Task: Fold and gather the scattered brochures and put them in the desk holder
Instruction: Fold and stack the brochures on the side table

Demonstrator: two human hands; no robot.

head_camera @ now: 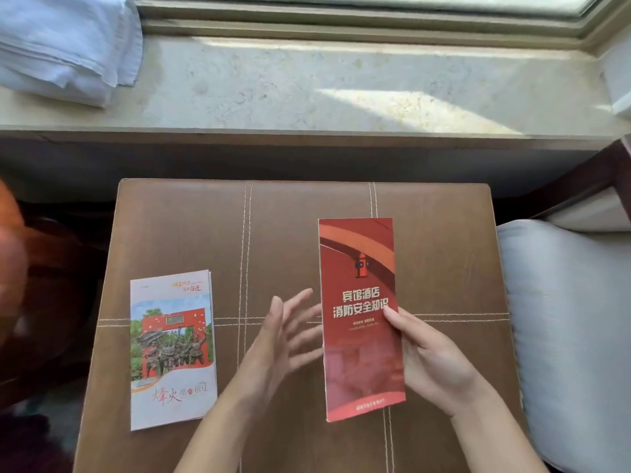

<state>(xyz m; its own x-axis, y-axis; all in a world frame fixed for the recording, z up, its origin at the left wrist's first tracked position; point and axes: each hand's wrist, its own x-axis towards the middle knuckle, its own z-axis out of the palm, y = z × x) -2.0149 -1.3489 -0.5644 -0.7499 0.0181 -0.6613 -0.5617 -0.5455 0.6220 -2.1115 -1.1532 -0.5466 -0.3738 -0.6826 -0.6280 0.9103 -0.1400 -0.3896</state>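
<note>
A folded red brochure with gold lettering is held up over the brown leather stool. My right hand grips its right edge, thumb on the front. My left hand hovers just left of the brochure with fingers spread and straight, not holding anything. A second folded brochure, pale with a photo of a red monument, lies flat on the stool's left side. No desk holder is in view.
A marble windowsill runs across the back, with a folded white cloth on its left end. A grey cushioned seat stands to the right of the stool. A blurred orange shape is at the left edge.
</note>
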